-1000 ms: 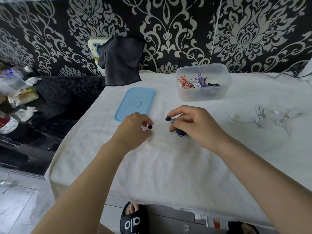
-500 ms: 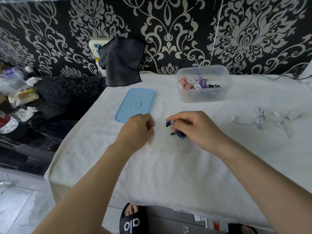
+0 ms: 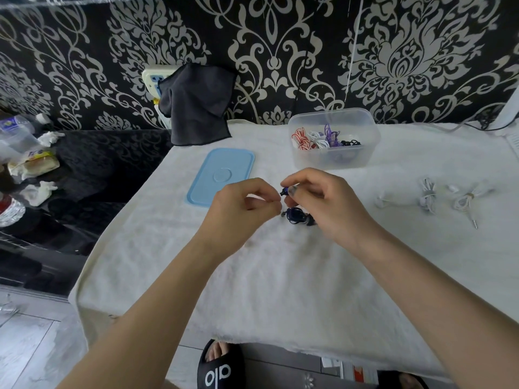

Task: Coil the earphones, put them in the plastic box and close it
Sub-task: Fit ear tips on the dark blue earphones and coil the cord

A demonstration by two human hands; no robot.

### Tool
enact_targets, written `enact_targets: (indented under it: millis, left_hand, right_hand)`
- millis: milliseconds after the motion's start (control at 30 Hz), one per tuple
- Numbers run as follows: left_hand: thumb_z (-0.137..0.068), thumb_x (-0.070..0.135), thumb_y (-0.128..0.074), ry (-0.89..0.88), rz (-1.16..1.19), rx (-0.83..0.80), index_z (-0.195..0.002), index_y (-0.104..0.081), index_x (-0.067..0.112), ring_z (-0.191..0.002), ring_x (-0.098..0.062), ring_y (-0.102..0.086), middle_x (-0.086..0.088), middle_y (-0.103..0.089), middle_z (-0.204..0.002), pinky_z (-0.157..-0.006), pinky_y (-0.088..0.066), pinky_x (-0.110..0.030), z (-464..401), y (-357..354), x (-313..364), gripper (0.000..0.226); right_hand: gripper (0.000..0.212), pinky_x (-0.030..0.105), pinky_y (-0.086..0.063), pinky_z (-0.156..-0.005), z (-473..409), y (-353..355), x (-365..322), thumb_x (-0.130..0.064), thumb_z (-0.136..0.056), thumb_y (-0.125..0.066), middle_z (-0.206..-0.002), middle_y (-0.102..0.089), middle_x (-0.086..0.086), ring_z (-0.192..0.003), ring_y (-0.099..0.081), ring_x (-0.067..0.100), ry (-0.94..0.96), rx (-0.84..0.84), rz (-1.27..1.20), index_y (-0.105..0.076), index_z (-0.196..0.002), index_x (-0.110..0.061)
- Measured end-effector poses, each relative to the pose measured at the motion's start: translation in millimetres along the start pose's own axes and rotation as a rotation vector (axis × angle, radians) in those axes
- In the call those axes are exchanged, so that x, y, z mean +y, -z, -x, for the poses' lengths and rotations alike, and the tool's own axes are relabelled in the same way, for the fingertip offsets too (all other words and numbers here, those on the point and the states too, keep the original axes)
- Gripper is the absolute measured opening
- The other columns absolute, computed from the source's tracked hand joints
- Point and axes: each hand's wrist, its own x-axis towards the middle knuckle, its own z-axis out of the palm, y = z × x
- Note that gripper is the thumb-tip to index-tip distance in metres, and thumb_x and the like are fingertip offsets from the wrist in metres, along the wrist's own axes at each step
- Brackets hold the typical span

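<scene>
A small coil of dark blue earphones (image 3: 297, 216) hangs just above the white towel between my hands. My right hand (image 3: 323, 203) pinches one earbud of it between thumb and forefinger. My left hand (image 3: 247, 204) has its fingers curled, its fingertips meeting the cord right beside the right thumb. The clear plastic box (image 3: 334, 158) stands open behind them, with several coiled earphones inside. Its light blue lid (image 3: 222, 175) lies flat to the left of the box.
Two white earphone bundles (image 3: 427, 193) (image 3: 467, 199) lie on the towel-covered table (image 3: 280, 276) at the right. A dark cloth (image 3: 196, 105) hangs over a wall socket at the back. Bottles and wrappers crowd a black surface at the left.
Both hands have lifted slightly and come together over the blue earphones. My left hand, apart from the coil before, now meets it at the right thumb.
</scene>
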Motion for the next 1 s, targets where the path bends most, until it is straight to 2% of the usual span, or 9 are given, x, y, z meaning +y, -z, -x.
enact_targets:
  millis: [100, 233, 300, 400, 467, 533, 700, 933, 1000]
  left_hand:
    - [-0.088, 0.008, -0.075, 0.003, 0.07, -0.005, -0.089, -0.074, 0.016, -0.077, -0.01, -0.074, 0.005, -0.077, -0.087, -0.068, -0.049, -0.016, 2.9, -0.2, 3.5, 0.009]
    - [-0.086, 0.003, -0.076, 0.0, 0.092, 0.011, -0.091, -0.073, 0.015, -0.076, -0.01, -0.073, 0.0, -0.077, -0.086, -0.073, -0.052, -0.017, 4.4, 1.1, 4.1, 0.013]
    - [-0.086, 0.002, -0.075, -0.01, 0.088, 0.028, -0.091, -0.073, 0.014, -0.079, -0.019, -0.074, -0.002, -0.077, -0.087, -0.073, -0.053, -0.018, 3.6, 1.3, 4.6, 0.014]
    - [-0.086, 0.0, -0.075, -0.031, 0.093, 0.028, -0.091, -0.072, 0.013, -0.083, -0.032, -0.072, -0.005, -0.077, -0.086, -0.073, -0.055, -0.021, 2.5, 1.0, 4.8, 0.015]
    - [-0.086, -0.003, -0.074, -0.048, 0.109, 0.023, -0.092, -0.07, 0.012, -0.084, -0.035, -0.073, -0.006, -0.077, -0.088, -0.08, -0.059, -0.032, 2.5, 0.9, 4.2, 0.016]
    - [-0.085, -0.005, -0.074, -0.049, 0.141, 0.03, -0.093, -0.068, 0.011, -0.086, -0.031, -0.074, -0.007, -0.077, -0.092, -0.085, -0.059, -0.04, 2.8, 1.1, 3.9, 0.019]
    - [-0.085, -0.01, -0.071, -0.071, 0.188, 0.032, -0.098, -0.066, 0.005, -0.09, -0.021, -0.076, -0.007, -0.078, -0.093, -0.087, -0.061, -0.036, 2.7, 2.9, 4.7, 0.02]
    - [-0.087, -0.013, -0.067, -0.099, 0.178, 0.004, -0.099, -0.071, 0.005, -0.088, -0.016, -0.077, -0.004, -0.079, -0.091, -0.083, -0.06, -0.025, 4.1, 6.7, 4.8, 0.022]
    - [-0.088, -0.011, -0.068, -0.1, 0.17, -0.01, -0.098, -0.074, 0.009, -0.088, -0.015, -0.077, -0.002, -0.08, -0.091, -0.082, -0.058, -0.021, 4.0, 7.8, 5.0, 0.023]
  right_hand:
    - [0.017, 0.017, -0.049, -0.067, 0.9, 2.6, -2.1, -0.017, -0.098, -0.058, -0.084, -0.077, -0.004, -0.086, -0.072, 0.004, -0.007, -0.004, 0.013, -0.071, -0.098, -0.028]
    - [0.011, 0.022, -0.053, -0.078, 1.7, 4.6, -4.8, -0.017, -0.097, -0.06, -0.081, -0.077, -0.004, -0.084, -0.071, 0.01, -0.012, 0.0, -0.015, -0.069, -0.1, -0.024]
    - [0.009, 0.028, -0.055, -0.082, 2.4, 4.9, -4.9, -0.015, -0.096, -0.061, -0.08, -0.077, -0.002, -0.083, -0.071, 0.014, -0.002, 0.0, -0.024, -0.068, -0.098, -0.02]
    - [0.008, 0.028, -0.055, -0.08, 3.7, 3.4, -4.7, -0.014, -0.096, -0.062, -0.08, -0.077, -0.001, -0.082, -0.072, 0.016, 0.014, -0.014, -0.02, -0.069, -0.096, -0.018]
    - [0.007, 0.024, -0.056, -0.075, 4.3, 2.2, -4.6, -0.013, -0.096, -0.062, -0.08, -0.077, -0.001, -0.079, -0.073, 0.015, 0.02, -0.021, -0.018, -0.068, -0.097, -0.017]
    - [0.006, 0.021, -0.055, -0.07, 5.0, 1.8, -4.9, -0.012, -0.095, -0.063, -0.08, -0.077, -0.001, -0.075, -0.073, 0.013, 0.025, -0.019, -0.022, -0.067, -0.097, -0.015]
    - [0.004, 0.016, -0.05, -0.063, 5.0, 0.4, -3.8, -0.013, -0.094, -0.064, -0.08, -0.077, -0.002, -0.072, -0.072, 0.011, 0.04, 0.009, -0.021, -0.068, -0.093, -0.015]
    - [0.007, 0.033, -0.058, -0.077, 2.1, 0.4, -2.8, -0.011, -0.093, -0.064, -0.079, -0.077, 0.002, -0.072, -0.071, 0.016, 0.027, 0.012, -0.057, -0.069, -0.089, -0.013]
    - [0.006, 0.034, -0.059, -0.078, 1.1, 0.5, -2.7, -0.009, -0.094, -0.064, -0.079, -0.077, 0.005, -0.071, -0.071, 0.017, 0.017, 0.01, -0.09, -0.069, -0.09, -0.009]
